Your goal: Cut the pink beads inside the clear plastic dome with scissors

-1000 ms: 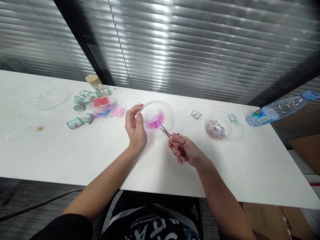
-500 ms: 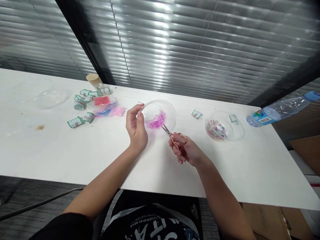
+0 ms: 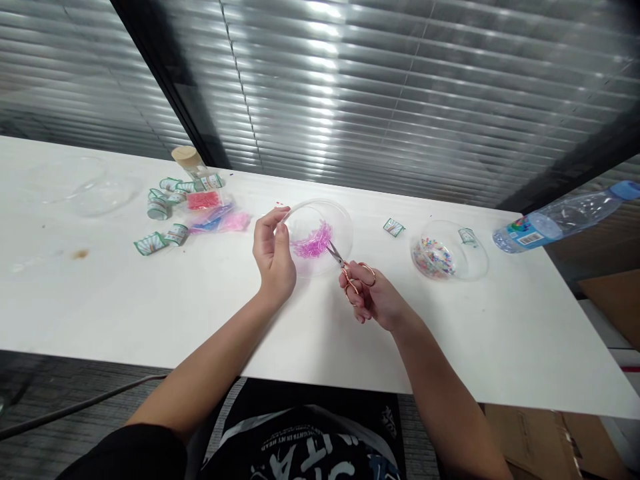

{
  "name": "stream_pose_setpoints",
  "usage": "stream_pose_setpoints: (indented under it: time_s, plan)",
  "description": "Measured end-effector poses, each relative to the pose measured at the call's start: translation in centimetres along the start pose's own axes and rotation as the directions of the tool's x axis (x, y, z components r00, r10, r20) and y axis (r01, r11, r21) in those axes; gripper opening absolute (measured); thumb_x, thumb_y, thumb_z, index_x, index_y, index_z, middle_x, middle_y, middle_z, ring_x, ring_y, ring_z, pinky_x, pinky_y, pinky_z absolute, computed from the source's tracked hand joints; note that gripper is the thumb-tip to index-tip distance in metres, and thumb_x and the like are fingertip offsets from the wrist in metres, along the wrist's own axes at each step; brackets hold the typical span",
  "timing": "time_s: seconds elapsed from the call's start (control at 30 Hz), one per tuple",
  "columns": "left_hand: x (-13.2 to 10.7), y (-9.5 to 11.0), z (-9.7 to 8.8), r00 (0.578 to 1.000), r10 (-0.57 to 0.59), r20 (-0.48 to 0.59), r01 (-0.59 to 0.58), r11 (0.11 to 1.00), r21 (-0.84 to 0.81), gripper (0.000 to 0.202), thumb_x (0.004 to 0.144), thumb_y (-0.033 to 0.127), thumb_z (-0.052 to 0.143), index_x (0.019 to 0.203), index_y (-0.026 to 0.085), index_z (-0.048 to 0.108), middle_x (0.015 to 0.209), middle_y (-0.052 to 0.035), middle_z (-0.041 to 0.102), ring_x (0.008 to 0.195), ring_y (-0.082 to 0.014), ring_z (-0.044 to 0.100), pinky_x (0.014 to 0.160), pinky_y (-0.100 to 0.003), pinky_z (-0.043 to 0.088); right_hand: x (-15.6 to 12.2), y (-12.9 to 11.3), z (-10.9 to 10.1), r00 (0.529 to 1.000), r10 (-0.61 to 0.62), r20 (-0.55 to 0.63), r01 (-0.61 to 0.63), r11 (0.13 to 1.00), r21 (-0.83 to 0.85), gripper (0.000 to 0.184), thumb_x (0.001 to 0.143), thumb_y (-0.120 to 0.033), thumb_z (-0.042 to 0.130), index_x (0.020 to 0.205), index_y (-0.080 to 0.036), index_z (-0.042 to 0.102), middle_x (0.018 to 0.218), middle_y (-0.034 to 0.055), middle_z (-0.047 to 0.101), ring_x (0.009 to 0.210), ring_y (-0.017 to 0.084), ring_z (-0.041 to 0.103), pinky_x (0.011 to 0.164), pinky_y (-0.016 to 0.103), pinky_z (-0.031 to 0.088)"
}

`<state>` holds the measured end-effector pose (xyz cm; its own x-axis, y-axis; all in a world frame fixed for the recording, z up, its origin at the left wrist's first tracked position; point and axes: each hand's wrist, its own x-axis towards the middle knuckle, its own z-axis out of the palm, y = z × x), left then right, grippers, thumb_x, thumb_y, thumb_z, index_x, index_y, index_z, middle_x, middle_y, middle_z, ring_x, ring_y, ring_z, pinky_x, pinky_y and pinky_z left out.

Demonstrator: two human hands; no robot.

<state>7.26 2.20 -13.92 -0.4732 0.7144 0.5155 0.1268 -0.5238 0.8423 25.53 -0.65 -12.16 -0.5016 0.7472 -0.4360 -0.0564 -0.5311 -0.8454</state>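
Observation:
My left hand (image 3: 274, 257) grips the left rim of a clear plastic bowl (image 3: 345, 223), thumb on the near side and fingers curled around the edge. Small pink-purple tube-shaped pieces (image 3: 315, 241) lie heaped along the bowl's bottom. In my right hand (image 3: 373, 293) is a pair of small scissors (image 3: 341, 261) with rose-gold handles, fingers through the loops. Their slightly parted blades point up and left, over the bowl's right side near the pieces. Nothing shows between the blades.
To the right, another clear container (image 3: 434, 259) holds multicoloured beads, near a water bottle (image 3: 545, 227). A small green-and-white packet (image 3: 394, 227) lies between the bowls. On the left are several similar packets (image 3: 151, 244), a red bead bag (image 3: 204, 201), a wooden-lidded jar (image 3: 187, 158) and clear lids (image 3: 103, 197).
The scissors and my right hand have shifted slightly right and up, the blades a bit more parted. My left hand and the bowl have barely moved.

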Motion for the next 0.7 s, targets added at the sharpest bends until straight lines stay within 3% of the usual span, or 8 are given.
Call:
stream_pose_setpoints:
  time_s: [0.37, 0.7]
  plan:
    - [-0.33, -0.13, 0.03, 0.999, -0.003, 0.037, 0.003, 1.000, 0.012, 0.023, 0.094, 0.043, 0.051, 0.106, 0.026, 0.060, 0.114, -0.0051, 0.062, 0.115, -0.0206, 0.057, 0.103, -0.041, 0.044, 0.14, 0.00, -0.07, 1.000, 0.006, -0.009, -0.006, 1.000, -0.016, 0.044, 0.081, -0.062, 0.058, 0.077, -0.018, 0.053, 0.046, -0.0084, 0.041, 0.029, 0.005, 0.029, 0.032, 0.021, 0.038]
    - [-0.45, -0.03, 0.09, 0.995, -0.083, 0.055, 0.083, 0.996, 0.015, 0.022, 0.093, 0.043, 0.052, 0.103, 0.025, 0.061, 0.111, -0.0050, 0.063, 0.110, -0.0197, 0.058, 0.099, -0.039, 0.046, 0.40, 0.22, -0.34, 0.999, -0.041, -0.007, 0.041, 0.999, -0.020, 0.041, 0.083, -0.058, 0.058, 0.077, -0.018, 0.055, 0.046, -0.0084, 0.040, 0.032, 0.005, 0.026, 0.033, 0.021, 0.036]
